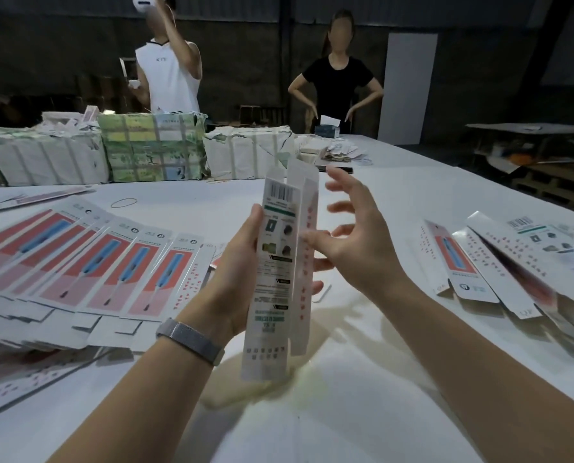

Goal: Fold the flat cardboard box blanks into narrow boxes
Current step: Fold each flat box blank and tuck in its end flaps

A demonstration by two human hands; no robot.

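A long narrow white box [275, 279] with a barcode and printed panels stands nearly upright over the white table [362, 412], its lower end close to the tabletop. My left hand [235, 272] grips it around the middle from the left, thumb on the printed face. My right hand [355, 235] hovers just right of it with fingers spread, fingertips near the red-lettered side panel. Flat red-and-blue blanks [88, 262] lie fanned out on the left. Folded boxes [512, 262] are heaped on the right.
Wrapped bundles [148, 148] line the table's far edge. A rubber band [124, 202] lies beyond the blanks. Two people [335, 78] stand behind the table. Loose paper scraps [339, 152] and a small box sit at the far side.
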